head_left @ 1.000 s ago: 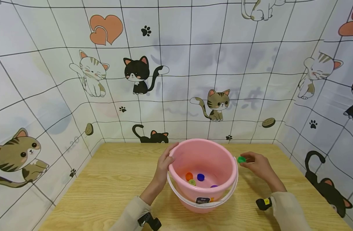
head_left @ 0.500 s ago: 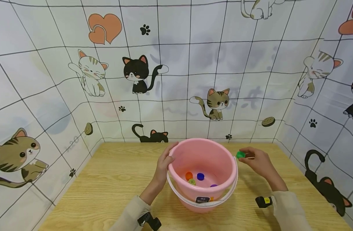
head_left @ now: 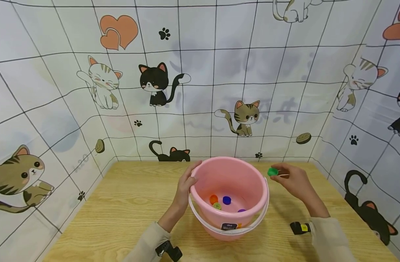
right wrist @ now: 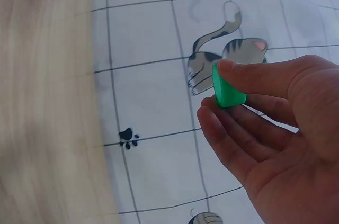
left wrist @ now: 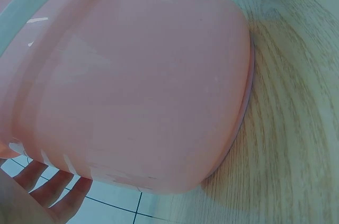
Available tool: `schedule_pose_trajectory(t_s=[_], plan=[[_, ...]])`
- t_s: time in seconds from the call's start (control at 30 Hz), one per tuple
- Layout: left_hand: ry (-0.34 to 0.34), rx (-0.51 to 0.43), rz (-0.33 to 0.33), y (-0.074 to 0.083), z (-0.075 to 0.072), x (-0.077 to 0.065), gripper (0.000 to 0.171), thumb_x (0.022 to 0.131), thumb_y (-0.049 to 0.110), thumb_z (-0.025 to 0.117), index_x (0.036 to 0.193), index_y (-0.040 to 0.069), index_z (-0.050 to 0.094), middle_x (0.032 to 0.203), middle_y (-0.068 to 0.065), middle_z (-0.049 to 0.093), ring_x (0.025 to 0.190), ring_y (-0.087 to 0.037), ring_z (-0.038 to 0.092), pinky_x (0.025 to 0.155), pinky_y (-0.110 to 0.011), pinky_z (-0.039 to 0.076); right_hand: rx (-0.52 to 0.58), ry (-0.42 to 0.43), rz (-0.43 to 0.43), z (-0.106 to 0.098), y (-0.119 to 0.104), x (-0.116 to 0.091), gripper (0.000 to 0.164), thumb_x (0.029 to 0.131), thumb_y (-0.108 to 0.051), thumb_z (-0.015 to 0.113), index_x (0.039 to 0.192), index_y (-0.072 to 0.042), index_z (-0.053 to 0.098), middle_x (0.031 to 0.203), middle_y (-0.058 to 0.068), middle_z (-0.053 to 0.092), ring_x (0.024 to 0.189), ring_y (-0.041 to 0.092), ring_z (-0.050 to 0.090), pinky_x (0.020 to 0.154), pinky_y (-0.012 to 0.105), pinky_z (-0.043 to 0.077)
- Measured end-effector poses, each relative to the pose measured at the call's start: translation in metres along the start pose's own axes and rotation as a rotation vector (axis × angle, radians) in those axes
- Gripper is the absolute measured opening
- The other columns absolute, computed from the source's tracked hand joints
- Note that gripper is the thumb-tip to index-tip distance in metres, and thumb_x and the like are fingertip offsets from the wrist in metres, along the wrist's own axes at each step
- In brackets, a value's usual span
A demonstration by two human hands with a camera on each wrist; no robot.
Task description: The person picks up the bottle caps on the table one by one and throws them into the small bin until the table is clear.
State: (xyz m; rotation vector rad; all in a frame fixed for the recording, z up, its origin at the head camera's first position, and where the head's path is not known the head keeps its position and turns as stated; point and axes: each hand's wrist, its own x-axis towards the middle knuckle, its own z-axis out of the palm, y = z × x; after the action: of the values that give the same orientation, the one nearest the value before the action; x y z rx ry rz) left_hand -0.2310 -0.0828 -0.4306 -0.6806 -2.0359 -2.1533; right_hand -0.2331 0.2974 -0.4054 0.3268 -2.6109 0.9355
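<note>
A pink plastic bucket (head_left: 230,171) with a white handle (head_left: 249,230) stands on the table. My left hand (head_left: 184,191) grips its left rim, thumb over the edge and fingers along the outer wall; the left wrist view shows those fingers (left wrist: 55,192) against the pink side. To the right of the bucket, my right hand (head_left: 294,182) pinches a small green plastic cap (right wrist: 228,87) between thumb and fingertips, held up outside the rim. Inside the bucket lie an orange cap (head_left: 213,199), a yellow-green cap (head_left: 217,206), a blue cap (head_left: 226,200) and a purple piece (head_left: 241,210) partly hidden by the front rim.
The wooden table (head_left: 131,203) reaches back to a white wall cloth (head_left: 200,91) printed with cats and grid lines, which also rises along both sides. A dark label (head_left: 229,226) sits on the bucket's front, partly crossed by the handle.
My right hand has risen slightly with the green cap, staying just right of the bucket. My left hand and the bucket keep their places, as do the pieces inside.
</note>
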Motion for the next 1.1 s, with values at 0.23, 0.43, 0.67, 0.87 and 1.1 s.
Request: schedule_pose_trajectory(t_s=[0.23,0.43,0.67,0.87,1.1], plan=[[0.005,0.006,0.003,0.0,0.001,0.001,0.058,0.098,0.025,0.041,0.155,0.021,0.047,0.152,-0.011,0.054,0.125,-0.038,0.06,0.101,-0.047,0.055,-0.013,0.052,-0.057,-0.008,-0.018,-0.001,0.04,0.092,-0.013,0.077,0.129,0.001,0.067,0.115,0.025,0.072,0.097,0.04,0.075,0.076,0.04,0.063],[0.001,0.008,-0.002,-0.001,0.0,0.0,0.057,0.098,0.026,0.041,0.154,0.023,0.047,0.152,-0.012,0.053,0.127,-0.038,0.059,0.102,-0.046,0.056,-0.021,0.07,-0.078,-0.011,-0.027,-0.003,0.039,0.09,-0.01,0.078,0.127,0.002,0.068,0.107,0.024,0.075,0.093,0.042,0.076,0.072,0.043,0.063],[0.005,0.006,-0.009,0.0,0.001,-0.001,0.059,0.097,0.024,0.04,0.156,0.018,0.045,0.152,-0.009,0.054,0.127,-0.036,0.059,0.103,-0.047,0.055,-0.03,0.108,-0.13,-0.014,-0.031,-0.005,0.038,0.088,-0.006,0.079,0.124,0.002,0.069,0.103,0.022,0.076,0.089,0.041,0.076,0.07,0.043,0.063],[0.007,0.004,-0.011,0.0,0.001,-0.002,0.057,0.097,0.023,0.04,0.154,0.023,0.048,0.151,-0.009,0.055,0.127,-0.036,0.059,0.102,-0.045,0.056,-0.052,0.128,-0.152,-0.019,-0.041,-0.008,0.04,0.087,-0.008,0.081,0.124,0.001,0.069,0.102,0.021,0.076,0.087,0.039,0.077,0.069,0.046,0.062],[-0.003,-0.007,0.004,0.002,0.001,-0.001,0.06,0.096,0.022,0.039,0.155,0.017,0.046,0.151,-0.01,0.054,0.127,-0.038,0.059,0.102,-0.046,0.055,-0.082,0.199,-0.26,-0.021,-0.052,-0.009,0.04,0.081,-0.003,0.084,0.12,0.001,0.072,0.1,0.015,0.077,0.081,0.033,0.077,0.069,0.031,0.062]])
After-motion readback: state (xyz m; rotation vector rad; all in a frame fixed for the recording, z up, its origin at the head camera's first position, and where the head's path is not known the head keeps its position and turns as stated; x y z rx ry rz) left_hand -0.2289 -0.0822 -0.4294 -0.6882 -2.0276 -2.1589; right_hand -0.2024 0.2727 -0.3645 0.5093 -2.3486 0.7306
